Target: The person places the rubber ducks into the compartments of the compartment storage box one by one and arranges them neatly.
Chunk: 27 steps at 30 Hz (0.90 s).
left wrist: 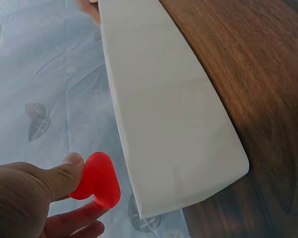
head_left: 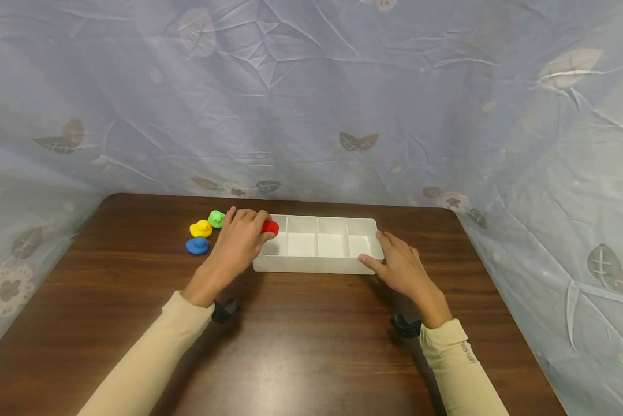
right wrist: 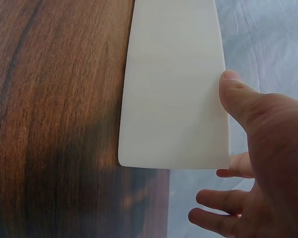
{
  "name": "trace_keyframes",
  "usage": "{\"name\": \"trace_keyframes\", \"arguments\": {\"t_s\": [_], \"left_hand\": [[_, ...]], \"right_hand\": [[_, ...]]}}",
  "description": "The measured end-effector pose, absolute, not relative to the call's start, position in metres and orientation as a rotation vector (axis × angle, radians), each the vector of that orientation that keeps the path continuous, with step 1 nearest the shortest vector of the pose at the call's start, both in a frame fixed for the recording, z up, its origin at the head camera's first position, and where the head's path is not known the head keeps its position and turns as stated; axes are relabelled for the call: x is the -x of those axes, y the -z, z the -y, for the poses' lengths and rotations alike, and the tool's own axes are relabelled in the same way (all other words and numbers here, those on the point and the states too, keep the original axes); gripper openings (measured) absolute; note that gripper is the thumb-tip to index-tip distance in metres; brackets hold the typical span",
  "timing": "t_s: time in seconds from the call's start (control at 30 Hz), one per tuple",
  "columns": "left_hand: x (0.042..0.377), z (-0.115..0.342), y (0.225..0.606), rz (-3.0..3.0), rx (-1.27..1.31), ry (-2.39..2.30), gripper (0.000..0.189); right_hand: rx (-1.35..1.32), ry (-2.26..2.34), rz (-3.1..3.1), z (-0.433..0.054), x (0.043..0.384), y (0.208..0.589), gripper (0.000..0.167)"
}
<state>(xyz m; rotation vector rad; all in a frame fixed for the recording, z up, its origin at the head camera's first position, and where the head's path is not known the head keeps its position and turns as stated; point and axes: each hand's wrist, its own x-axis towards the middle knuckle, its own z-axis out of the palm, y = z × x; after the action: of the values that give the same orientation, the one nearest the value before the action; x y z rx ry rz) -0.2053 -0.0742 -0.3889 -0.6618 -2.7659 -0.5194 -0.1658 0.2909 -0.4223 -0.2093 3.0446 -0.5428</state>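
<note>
A white tray [head_left: 319, 264] with several compartments in a row lies lengthwise on the brown table. My left hand [head_left: 241, 237] pinches a small red rubber duck [left wrist: 100, 179] between thumb and fingers, above the tray's leftmost compartment. In the left wrist view the duck shows beside the rim at that end. At the opposite end, my right hand [head_left: 402, 263] holds the tray's near right corner. Its thumb [right wrist: 233, 89] lies on the front rim, and the other fingers reach round the end wall. The compartments that show hold nothing.
Left of the tray sit a green duck [head_left: 216, 219], a yellow duck [head_left: 201, 229] and a blue duck [head_left: 197, 245], close together. A patterned cloth [head_left: 311, 115] hangs behind the table [head_left: 301, 346] and along its sides.
</note>
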Motion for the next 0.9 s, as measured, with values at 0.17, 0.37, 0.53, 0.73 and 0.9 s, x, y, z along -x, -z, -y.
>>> {"name": "trace_keyframes", "arguments": {"t_s": [0.17,0.37,0.53,0.73,0.9], "left_hand": [[0.207,0.066,0.391,2.782,0.691,0.518,0.035],[0.209,0.053,0.391,2.758,0.739,0.491,0.035],[0.212,0.042,0.392,2.71,0.781,0.482,0.033],[0.214,0.031,0.392,2.668,0.825,0.462,0.033],[0.214,0.026,0.394,2.67,0.835,0.46,0.032]], "right_hand": [[0.2,0.542,-3.046,-0.291,0.166,0.422,0.096],[0.2,0.542,-3.048,-0.29,0.165,0.422,0.095],[0.206,0.539,-3.051,-0.291,0.165,0.422,0.095],[0.199,0.543,-3.053,-0.292,0.166,0.421,0.094],[0.201,0.531,-3.058,-0.292,0.166,0.423,0.096]]}}
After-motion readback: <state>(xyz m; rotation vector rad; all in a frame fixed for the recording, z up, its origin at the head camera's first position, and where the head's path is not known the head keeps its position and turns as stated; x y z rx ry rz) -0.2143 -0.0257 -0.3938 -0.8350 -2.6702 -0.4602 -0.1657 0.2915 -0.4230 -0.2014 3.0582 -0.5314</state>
